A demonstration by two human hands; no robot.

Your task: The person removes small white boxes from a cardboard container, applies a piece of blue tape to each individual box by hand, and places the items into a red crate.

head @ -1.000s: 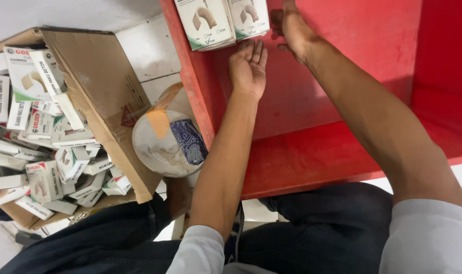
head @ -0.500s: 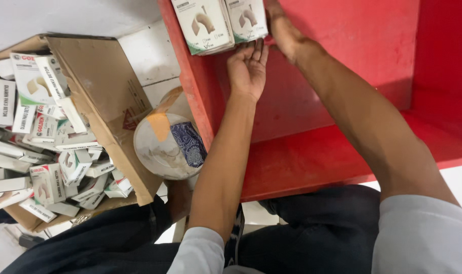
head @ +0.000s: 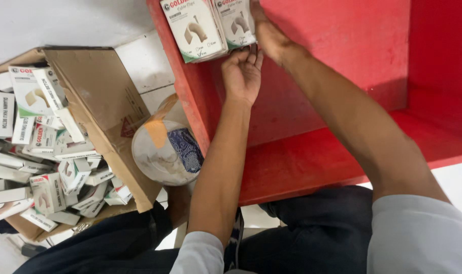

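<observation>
A cardboard carton (head: 96, 109) on the floor holds a jumble of small white boxes (head: 40, 152). Compared with a second ago, both hands sit slightly higher. The left hand (head: 242, 73), fingers loosely curled, touches the upright boxes (head: 210, 25) in the red shelf (head: 342, 152); the right hand (head: 265, 33) presses them, its grip hidden.

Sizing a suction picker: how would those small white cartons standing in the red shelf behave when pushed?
The small white cartons are thin and stand upright, so they probably tip like dominoes. Likely light: many lie loose in the cardboard box. Both the left hand and right hand steady them.
</observation>
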